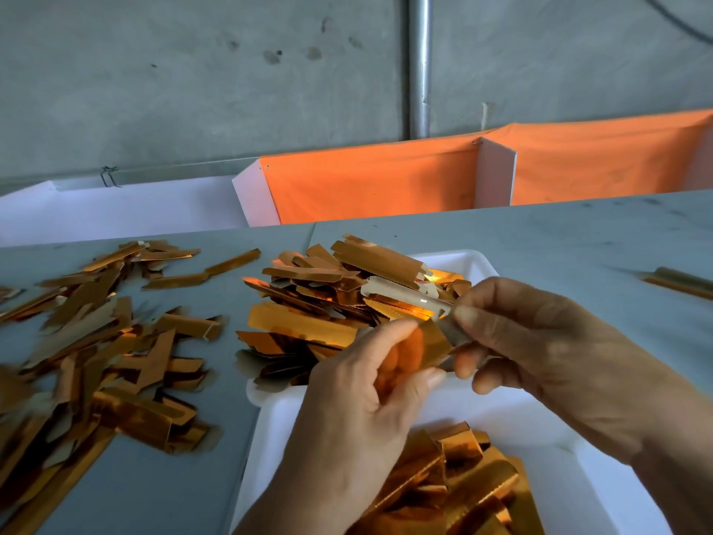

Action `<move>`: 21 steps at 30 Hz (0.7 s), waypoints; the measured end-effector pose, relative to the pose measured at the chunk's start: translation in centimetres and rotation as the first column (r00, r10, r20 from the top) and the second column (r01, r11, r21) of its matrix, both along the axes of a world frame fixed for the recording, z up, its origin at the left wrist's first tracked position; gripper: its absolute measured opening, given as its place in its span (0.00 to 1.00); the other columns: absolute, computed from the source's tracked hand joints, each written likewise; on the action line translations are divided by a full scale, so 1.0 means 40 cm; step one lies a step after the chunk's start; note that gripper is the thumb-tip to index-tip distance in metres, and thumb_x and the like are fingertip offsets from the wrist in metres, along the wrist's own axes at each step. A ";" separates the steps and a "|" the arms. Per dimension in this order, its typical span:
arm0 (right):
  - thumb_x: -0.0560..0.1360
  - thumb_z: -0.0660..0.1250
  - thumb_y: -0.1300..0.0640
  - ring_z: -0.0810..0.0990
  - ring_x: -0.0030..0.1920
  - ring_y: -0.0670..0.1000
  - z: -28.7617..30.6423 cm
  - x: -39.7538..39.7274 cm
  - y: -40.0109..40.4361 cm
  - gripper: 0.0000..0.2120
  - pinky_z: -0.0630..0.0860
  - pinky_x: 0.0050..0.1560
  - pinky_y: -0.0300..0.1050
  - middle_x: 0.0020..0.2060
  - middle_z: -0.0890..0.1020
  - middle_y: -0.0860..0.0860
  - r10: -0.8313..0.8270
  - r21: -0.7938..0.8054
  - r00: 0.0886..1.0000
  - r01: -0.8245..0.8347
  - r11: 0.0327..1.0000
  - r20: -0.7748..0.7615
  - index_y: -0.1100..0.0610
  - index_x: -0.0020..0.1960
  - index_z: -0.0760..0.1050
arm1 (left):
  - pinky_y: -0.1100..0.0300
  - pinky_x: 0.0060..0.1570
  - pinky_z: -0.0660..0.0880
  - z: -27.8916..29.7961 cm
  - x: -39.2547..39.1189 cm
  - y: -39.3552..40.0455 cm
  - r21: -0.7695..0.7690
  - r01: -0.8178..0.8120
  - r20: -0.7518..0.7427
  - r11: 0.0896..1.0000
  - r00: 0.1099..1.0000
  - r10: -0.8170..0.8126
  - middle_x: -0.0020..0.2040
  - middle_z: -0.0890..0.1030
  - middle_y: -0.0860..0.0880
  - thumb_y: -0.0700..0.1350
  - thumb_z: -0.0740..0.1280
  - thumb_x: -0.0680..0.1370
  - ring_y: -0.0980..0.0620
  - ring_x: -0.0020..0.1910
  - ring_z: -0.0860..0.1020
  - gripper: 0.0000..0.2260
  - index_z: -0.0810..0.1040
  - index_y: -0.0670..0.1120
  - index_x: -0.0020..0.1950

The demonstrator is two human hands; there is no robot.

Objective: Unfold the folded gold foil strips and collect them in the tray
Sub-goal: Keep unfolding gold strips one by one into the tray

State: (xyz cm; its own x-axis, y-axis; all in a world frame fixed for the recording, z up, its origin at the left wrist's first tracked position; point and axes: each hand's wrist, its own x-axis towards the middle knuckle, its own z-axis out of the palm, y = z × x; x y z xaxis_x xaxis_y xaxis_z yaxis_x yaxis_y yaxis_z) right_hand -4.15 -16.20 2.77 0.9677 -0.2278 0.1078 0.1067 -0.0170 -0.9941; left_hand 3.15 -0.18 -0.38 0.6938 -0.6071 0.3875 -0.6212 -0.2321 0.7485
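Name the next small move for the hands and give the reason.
Probably pull the two hands apart to open the strip. The left hand and right hand each pinch an end of one gold foil strip above the white tray, and it still looks bent.

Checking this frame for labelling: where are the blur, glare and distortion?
Head view: motion blur smears the loose strips at the left edge and the lone strip at right; bright orange glare on the held strip and the tray pile; the wide lens bows the table edge; both hands' fingers are fairly sharp.
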 end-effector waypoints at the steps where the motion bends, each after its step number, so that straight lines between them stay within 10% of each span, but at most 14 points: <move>1: 0.64 0.69 0.51 0.80 0.32 0.48 0.000 -0.001 -0.007 0.06 0.75 0.32 0.36 0.33 0.82 0.54 -0.017 0.008 1.000 0.017 1.000 0.008 0.52 0.39 0.81 | 0.76 0.44 0.70 0.001 0.002 0.003 -0.021 0.028 -0.031 0.999 0.999 -0.029 0.48 0.77 0.66 0.62 0.67 0.72 0.66 0.51 0.75 0.17 0.76 0.62 0.59; 9: 0.68 0.73 0.53 0.79 0.33 0.47 -0.011 -0.005 -0.031 0.04 0.75 0.32 0.35 0.36 0.82 0.52 0.052 0.022 0.998 -0.051 0.998 -0.032 0.54 0.41 0.82 | 0.67 0.54 0.75 0.006 0.010 0.017 -0.067 0.224 -0.129 0.972 0.964 -0.231 0.51 0.80 0.59 0.64 0.64 0.70 0.62 0.54 0.77 0.13 0.72 0.76 0.53; 21: 0.68 0.76 0.53 0.78 0.29 0.47 -0.010 -0.011 -0.048 0.07 0.76 0.28 0.37 0.33 0.79 0.53 0.220 0.262 0.971 -0.191 0.946 -0.088 0.56 0.40 0.81 | 0.61 0.58 0.75 0.006 0.014 0.024 -0.077 0.338 -0.170 0.938 0.923 -0.346 0.55 0.81 0.59 0.60 0.66 0.71 0.58 0.58 0.77 0.17 0.73 0.68 0.60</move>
